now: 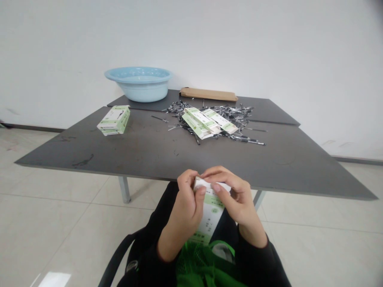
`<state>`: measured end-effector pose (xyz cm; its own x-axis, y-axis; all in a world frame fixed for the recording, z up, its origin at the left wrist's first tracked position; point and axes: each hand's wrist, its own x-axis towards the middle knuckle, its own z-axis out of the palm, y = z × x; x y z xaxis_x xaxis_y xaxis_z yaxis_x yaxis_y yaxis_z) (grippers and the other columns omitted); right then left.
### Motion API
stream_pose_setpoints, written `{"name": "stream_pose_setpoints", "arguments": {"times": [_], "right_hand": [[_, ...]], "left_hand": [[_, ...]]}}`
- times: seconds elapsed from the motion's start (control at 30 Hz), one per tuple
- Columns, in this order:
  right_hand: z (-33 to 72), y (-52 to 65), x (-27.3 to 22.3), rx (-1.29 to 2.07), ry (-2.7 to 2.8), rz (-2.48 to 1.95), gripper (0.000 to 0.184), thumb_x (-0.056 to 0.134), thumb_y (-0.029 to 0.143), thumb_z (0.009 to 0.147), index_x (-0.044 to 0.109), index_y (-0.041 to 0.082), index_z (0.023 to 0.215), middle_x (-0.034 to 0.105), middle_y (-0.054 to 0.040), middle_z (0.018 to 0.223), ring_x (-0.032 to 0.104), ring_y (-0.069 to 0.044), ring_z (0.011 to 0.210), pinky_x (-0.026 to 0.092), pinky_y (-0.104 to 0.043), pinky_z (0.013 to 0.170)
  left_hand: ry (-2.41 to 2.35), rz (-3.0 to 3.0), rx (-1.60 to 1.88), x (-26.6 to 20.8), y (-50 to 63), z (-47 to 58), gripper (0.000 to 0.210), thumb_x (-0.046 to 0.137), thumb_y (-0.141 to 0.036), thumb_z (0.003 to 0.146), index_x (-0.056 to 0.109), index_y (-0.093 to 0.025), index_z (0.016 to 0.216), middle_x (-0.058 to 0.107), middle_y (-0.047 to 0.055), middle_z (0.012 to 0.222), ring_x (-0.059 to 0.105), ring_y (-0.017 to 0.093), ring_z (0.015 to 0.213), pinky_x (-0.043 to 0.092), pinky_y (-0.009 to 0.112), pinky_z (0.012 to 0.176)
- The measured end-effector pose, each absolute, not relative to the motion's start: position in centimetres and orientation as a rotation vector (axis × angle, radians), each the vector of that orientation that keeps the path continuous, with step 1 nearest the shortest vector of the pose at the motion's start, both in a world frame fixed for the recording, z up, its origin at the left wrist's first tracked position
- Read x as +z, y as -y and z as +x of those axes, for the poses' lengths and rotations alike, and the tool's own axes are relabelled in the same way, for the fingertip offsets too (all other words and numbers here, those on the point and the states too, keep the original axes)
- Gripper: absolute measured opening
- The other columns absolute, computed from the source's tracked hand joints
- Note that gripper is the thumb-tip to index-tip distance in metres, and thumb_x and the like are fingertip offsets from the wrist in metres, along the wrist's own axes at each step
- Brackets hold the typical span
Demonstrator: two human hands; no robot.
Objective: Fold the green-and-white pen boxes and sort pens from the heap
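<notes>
Held over my lap, at the table's front edge, is a small white and green carton (210, 217) with printed text. My left hand (188, 201) wraps round its left side, thumb on the front face near the top. The fingers of my right hand (235, 195) are bent over the carton's top end, with the thumb pressed on a white flap there. Whether anything is inside the carton is hidden. Farther up the table, flat cartons (201, 121) of the same print lie on a heap of black and clear pens (239, 113).
On the left of the dark table (134, 155) sit stacked green and white cartons (115, 119). A light blue basin (146, 89) stands at the back left. Beside it lies a long brown cardboard piece (209, 95). The white wall rises behind the table.
</notes>
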<state>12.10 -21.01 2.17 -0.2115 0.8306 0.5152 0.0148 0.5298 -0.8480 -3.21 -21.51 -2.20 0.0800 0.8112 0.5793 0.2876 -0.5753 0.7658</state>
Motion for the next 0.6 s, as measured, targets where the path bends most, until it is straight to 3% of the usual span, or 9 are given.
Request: {"name": "stream_pose_setpoints", "arguments": {"times": [0.17,0.37,0.6], "right_hand": [[12.4,21.3,2.2,0.906,1.737,-0.815,0.030,0.069,0.020,0.089,0.064,0.027,0.117,0.066,-0.0085,0.120,0.064,-0.024,0.108,0.052,-0.040,0.092],[11.6,21.9,1.1,0.833,1.584,-0.873,0.026,0.068,0.017,0.089,0.057,0.027,0.110,0.063,-0.0056,0.109,0.063,-0.019,0.097,0.052,-0.031,0.077],[11.5,21.9,0.8,0.814,1.585,-0.900,0.015,0.067,0.019,0.090,0.059,0.025,0.101,0.065,-0.0067,0.108,0.064,-0.022,0.102,0.053,-0.034,0.080]], "left_hand": [[-1.172,1.856,1.519,-1.9,21.5,-3.2,0.027,0.039,-0.026,0.104,0.036,-0.023,0.131,0.055,0.009,0.113,0.060,0.019,0.099,0.051,0.034,0.082],[-1.151,1.956,1.456,-0.8,21.1,-3.6,0.016,0.036,-0.021,0.103,0.050,-0.023,0.112,0.055,0.003,0.096,0.056,0.017,0.085,0.046,0.030,0.074],[-1.155,1.950,1.433,-0.7,21.2,-3.5,0.013,0.036,-0.020,0.103,0.049,-0.022,0.099,0.049,0.001,0.086,0.051,0.016,0.078,0.043,0.030,0.070]]}}
